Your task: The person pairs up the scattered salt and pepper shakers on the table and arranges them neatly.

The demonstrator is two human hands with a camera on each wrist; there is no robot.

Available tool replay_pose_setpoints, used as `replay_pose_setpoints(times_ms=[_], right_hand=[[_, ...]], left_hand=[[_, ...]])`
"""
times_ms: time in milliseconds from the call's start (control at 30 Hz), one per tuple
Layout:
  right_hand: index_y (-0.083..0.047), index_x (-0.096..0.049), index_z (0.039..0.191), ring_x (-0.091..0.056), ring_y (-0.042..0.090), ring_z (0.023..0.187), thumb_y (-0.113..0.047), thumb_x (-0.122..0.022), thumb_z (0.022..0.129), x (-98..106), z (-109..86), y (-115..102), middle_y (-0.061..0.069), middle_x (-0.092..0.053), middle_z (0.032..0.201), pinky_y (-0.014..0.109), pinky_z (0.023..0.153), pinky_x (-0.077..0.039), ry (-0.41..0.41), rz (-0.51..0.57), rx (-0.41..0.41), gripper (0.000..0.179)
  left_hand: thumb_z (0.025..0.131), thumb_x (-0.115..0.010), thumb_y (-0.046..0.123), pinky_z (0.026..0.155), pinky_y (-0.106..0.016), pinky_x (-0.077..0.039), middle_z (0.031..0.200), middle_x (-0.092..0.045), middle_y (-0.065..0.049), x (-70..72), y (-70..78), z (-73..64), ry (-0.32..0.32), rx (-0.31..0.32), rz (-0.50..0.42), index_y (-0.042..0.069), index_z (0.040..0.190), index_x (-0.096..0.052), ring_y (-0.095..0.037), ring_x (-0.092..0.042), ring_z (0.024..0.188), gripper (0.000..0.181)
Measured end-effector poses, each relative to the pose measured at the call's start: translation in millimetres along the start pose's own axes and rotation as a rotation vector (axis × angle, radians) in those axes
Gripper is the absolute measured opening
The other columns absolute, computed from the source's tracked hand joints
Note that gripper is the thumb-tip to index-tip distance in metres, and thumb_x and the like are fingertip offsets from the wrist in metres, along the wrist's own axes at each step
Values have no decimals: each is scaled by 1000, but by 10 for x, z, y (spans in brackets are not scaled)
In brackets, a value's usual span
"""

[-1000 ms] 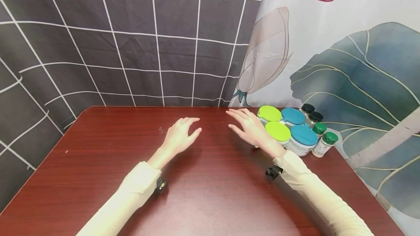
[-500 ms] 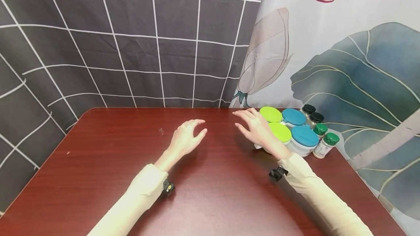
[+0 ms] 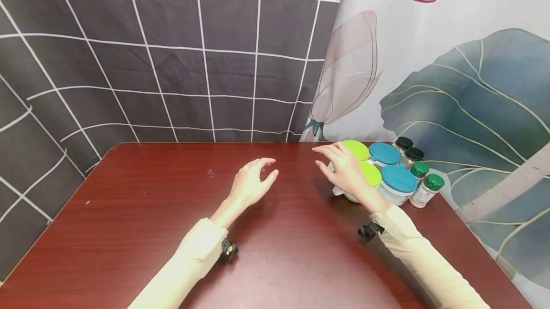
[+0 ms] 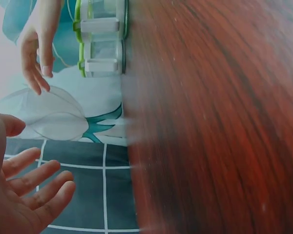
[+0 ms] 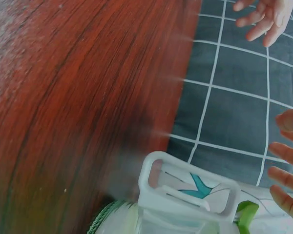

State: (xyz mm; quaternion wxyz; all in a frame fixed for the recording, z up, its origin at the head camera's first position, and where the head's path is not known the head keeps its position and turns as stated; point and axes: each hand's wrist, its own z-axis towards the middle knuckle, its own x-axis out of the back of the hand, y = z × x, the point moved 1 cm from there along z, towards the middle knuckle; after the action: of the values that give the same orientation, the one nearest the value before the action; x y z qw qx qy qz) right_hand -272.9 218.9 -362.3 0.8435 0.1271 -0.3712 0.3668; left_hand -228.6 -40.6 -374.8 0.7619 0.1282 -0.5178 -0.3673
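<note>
My left hand (image 3: pixel 250 182) hovers over the middle of the table, holding nothing, its thumb apart from its loosely bent fingers. In the left wrist view, that hand (image 4: pixel 29 190) has its fingers spread. My right hand (image 3: pixel 346 171), also holding nothing, is above the left side of a group of lidded jars. It partly covers two jars with lime-green lids (image 3: pixel 370 173) in the head view. Two jars with blue lids (image 3: pixel 399 178) stand just right of them. From the right wrist, a white handle (image 5: pixel 154 168) on a clear jar shows below the right hand (image 5: pixel 292 168).
A seasoning bottle with a green cap (image 3: pixel 423 191) stands right of the jars, with another green-capped one and two black-capped bottles (image 3: pixel 414 154) behind. The reddish-brown table (image 3: pixel 142 223) meets a dark grid-patterned cloth (image 3: pixel 172 70) and a floral curtain (image 3: pixel 451 99).
Both hands have drifted to the right. The right hand now overlaps more of the green lids in the head view. The jars and bottles have stayed in place.
</note>
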Motion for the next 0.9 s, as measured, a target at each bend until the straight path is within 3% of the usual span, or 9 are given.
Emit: replay_pose_setpoints(times_ms=[333, 900], right_hand=[[-11, -67, 115, -55, 28, 97, -16, -71, 82, 121, -42, 89, 9, -69, 108, 44, 85, -45, 41, -19, -27, 33], [-14, -68, 113, -53, 26, 95, -15, -75, 79, 364, -153, 263, 8, -69, 109, 44, 77, -42, 36, -81, -138, 35]], left_hand=[[90, -62, 30, 82, -43, -52, 111, -71, -9, -116, 96, 51, 27, 3, -87, 13, 120, -64, -26, -69, 96, 34], [90, -63, 28, 81, -40, -53, 109, -71, -7, -249, 220, 128, -10, 30, -180, 14, 120, -63, -25, -68, 95, 33]])
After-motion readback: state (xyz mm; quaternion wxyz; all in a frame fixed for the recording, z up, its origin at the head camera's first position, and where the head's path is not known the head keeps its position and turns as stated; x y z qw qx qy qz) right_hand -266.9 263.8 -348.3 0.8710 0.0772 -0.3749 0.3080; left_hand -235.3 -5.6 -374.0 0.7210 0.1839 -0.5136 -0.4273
